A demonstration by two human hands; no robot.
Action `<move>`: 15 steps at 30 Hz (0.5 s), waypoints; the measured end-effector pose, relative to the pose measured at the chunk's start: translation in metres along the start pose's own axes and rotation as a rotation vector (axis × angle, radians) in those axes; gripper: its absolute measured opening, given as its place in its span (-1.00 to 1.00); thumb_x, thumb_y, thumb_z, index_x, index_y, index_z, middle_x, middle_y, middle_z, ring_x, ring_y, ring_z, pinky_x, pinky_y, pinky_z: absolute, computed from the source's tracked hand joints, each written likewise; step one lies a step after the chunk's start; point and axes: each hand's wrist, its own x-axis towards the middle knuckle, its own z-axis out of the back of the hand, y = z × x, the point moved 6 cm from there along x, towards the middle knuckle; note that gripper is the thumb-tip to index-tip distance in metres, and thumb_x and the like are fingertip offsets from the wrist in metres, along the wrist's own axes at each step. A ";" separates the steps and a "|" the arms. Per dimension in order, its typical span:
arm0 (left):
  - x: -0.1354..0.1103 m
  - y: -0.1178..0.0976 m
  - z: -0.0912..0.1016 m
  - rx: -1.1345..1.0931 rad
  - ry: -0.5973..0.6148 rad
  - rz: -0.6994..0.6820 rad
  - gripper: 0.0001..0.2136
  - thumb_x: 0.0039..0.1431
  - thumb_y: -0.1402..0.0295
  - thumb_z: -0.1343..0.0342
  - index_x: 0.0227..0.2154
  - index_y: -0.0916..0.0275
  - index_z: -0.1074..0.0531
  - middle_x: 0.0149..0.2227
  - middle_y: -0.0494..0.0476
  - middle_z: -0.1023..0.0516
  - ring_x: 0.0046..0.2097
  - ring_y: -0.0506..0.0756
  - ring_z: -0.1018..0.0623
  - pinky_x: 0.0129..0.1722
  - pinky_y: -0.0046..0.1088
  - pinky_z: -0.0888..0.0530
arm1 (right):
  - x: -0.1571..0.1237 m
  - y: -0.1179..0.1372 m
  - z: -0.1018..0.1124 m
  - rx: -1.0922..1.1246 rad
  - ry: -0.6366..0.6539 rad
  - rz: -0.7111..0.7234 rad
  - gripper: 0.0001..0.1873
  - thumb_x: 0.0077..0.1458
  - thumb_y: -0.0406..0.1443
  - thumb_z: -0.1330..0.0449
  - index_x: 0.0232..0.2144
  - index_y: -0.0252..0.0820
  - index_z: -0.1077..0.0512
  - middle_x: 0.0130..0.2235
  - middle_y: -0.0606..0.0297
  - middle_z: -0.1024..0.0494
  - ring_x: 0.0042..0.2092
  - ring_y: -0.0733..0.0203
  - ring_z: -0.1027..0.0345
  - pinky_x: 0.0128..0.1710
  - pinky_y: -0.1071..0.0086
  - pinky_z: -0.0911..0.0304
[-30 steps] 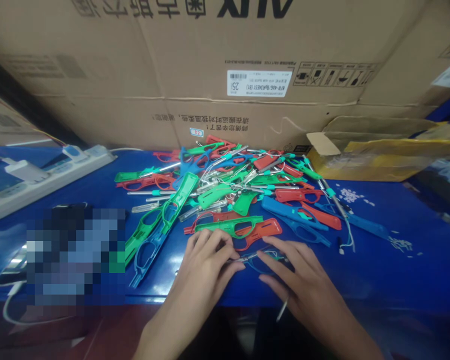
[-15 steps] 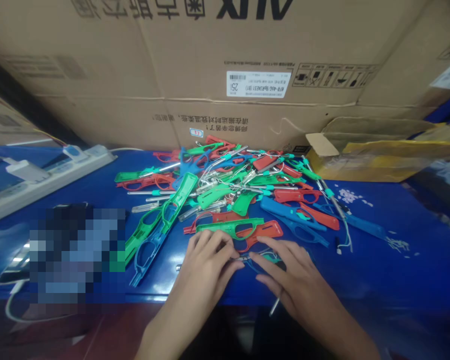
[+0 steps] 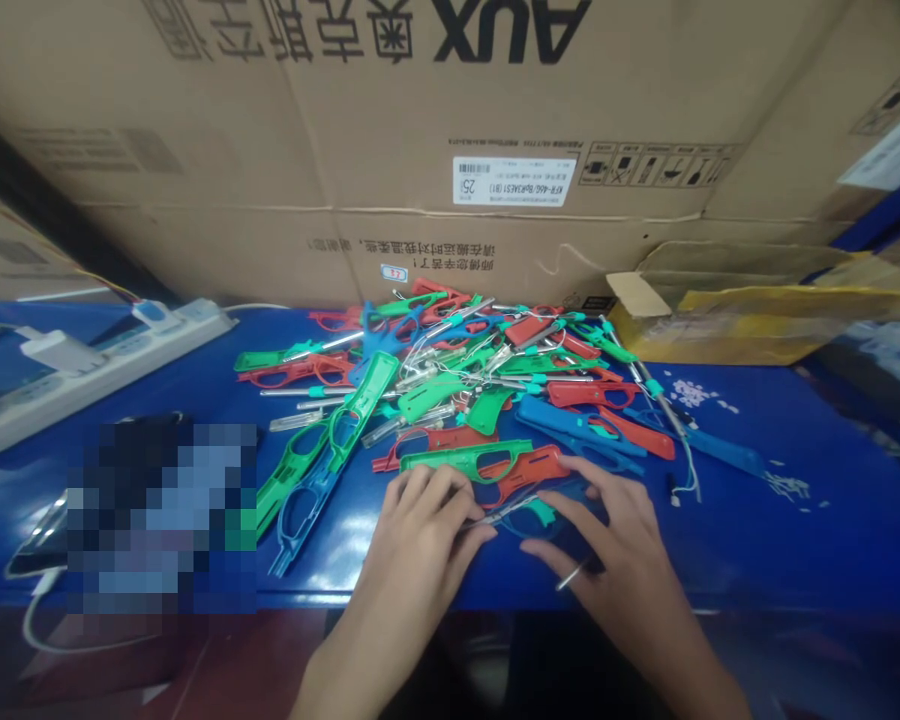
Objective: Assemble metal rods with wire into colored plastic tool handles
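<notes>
My left hand (image 3: 424,525) is closed, thumb and fingers pinching the left end of a blue lighter shell (image 3: 521,522). A thin silvery piece (image 3: 511,508) lies along that shell, beside a teal clip (image 3: 544,512). Over the right end is my right hand (image 3: 619,530), its index finger and thumb apart around the shell. From under its palm juts a thin metal rod (image 3: 570,577), apparently held by the curled fingers, which are partly hidden. Just beyond the hands lie a green lighter shell (image 3: 457,458) and a red lighter shell (image 3: 529,470).
A heap of coloured lighter shells and metal tubes (image 3: 435,390) covers the middle of the blue table (image 3: 795,550). Small white pieces (image 3: 690,390) lie at right, near an open carton (image 3: 690,340). A power strip (image 3: 157,350) is at left; a large cardboard box (image 3: 270,150) stands behind.
My right hand's index finger and thumb have spread and moved slightly right, uncovering more of the blue shell and teal clip. My left hand keeps its pinch. The view has tilted slightly upward.
</notes>
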 end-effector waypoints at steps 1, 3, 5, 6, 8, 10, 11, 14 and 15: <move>0.000 0.000 0.000 0.005 -0.002 -0.001 -0.95 0.37 0.36 -0.21 -0.24 0.19 -0.49 -0.12 0.10 -0.53 -0.09 0.20 -0.46 -0.08 -0.19 -0.36 | 0.000 0.000 0.000 0.001 0.003 0.000 -0.67 0.27 -0.06 -0.28 -0.01 -0.08 -0.52 0.20 0.00 -0.43 0.03 -0.12 -0.32 -0.04 -0.05 -0.36; -0.001 0.000 0.000 0.006 -0.009 -0.007 -0.95 0.38 0.37 -0.19 -0.23 0.20 -0.48 -0.13 0.10 -0.54 -0.09 0.20 -0.46 -0.08 -0.19 -0.37 | 0.000 0.001 0.001 0.012 0.009 -0.007 -0.69 0.27 -0.06 -0.28 -0.06 -0.08 -0.54 0.19 0.02 -0.46 0.02 -0.11 -0.34 -0.03 -0.04 -0.35; -0.001 0.000 0.000 0.002 -0.024 -0.020 -0.95 0.39 0.37 -0.18 -0.23 0.20 -0.48 -0.13 0.10 -0.55 -0.10 0.19 -0.47 -0.07 -0.19 -0.36 | 0.000 0.000 0.001 0.032 0.015 -0.020 -0.69 0.25 -0.03 -0.29 -0.10 -0.08 -0.56 0.16 0.04 -0.49 0.02 -0.11 -0.36 -0.02 -0.03 -0.35; -0.001 0.000 -0.001 -0.001 -0.029 -0.025 -0.95 0.40 0.37 -0.17 -0.23 0.20 -0.48 -0.13 0.09 -0.56 -0.10 0.18 -0.47 -0.07 -0.19 -0.36 | 0.000 0.000 0.001 0.042 0.018 -0.029 -0.69 0.25 -0.02 -0.29 -0.12 -0.08 -0.57 0.15 0.06 -0.50 0.01 -0.10 -0.36 -0.02 -0.02 -0.35; 0.000 0.000 -0.002 -0.008 -0.032 -0.033 -0.93 0.40 0.35 -0.18 -0.24 0.20 -0.48 -0.12 0.08 -0.56 -0.11 0.18 -0.47 -0.07 -0.20 -0.35 | -0.002 -0.001 0.000 0.047 0.015 -0.042 -0.70 0.25 -0.04 -0.30 -0.10 -0.07 -0.57 0.14 0.08 -0.52 -0.02 -0.07 -0.37 -0.04 0.00 -0.35; 0.001 0.000 -0.003 -0.020 -0.028 -0.032 -0.93 0.39 0.34 -0.19 -0.25 0.19 -0.48 -0.12 0.08 -0.57 -0.11 0.18 -0.47 -0.08 -0.20 -0.35 | -0.004 0.000 0.001 0.033 -0.002 -0.043 -0.73 0.26 -0.10 -0.31 -0.06 -0.05 -0.56 0.13 0.11 -0.53 -0.04 -0.05 -0.36 -0.05 0.03 -0.34; 0.001 0.000 -0.003 -0.026 -0.032 -0.033 -0.93 0.39 0.35 -0.19 -0.25 0.19 -0.48 -0.12 0.08 -0.57 -0.11 0.19 -0.47 -0.08 -0.21 -0.35 | -0.005 0.000 0.001 0.025 -0.010 -0.044 -0.73 0.26 -0.12 -0.32 -0.04 -0.05 -0.55 0.13 0.13 -0.54 -0.04 -0.04 -0.36 -0.05 0.04 -0.33; 0.002 -0.002 -0.002 -0.019 -0.060 -0.039 -0.96 0.39 0.37 -0.19 -0.23 0.19 -0.48 -0.13 0.09 -0.57 -0.11 0.19 -0.48 -0.09 -0.21 -0.35 | -0.006 0.000 0.002 0.029 -0.020 -0.062 -0.74 0.25 -0.13 -0.33 -0.06 -0.07 -0.54 0.09 0.15 -0.57 -0.05 -0.03 -0.36 -0.06 0.06 -0.31; 0.002 -0.003 -0.002 -0.008 -0.066 -0.043 -0.97 0.39 0.38 -0.19 -0.22 0.19 -0.48 -0.13 0.09 -0.57 -0.11 0.19 -0.48 -0.09 -0.20 -0.35 | -0.006 0.000 0.002 0.039 -0.021 -0.068 -0.75 0.25 -0.12 -0.33 -0.09 -0.08 -0.54 0.09 0.15 -0.58 -0.05 -0.03 -0.37 -0.05 0.06 -0.31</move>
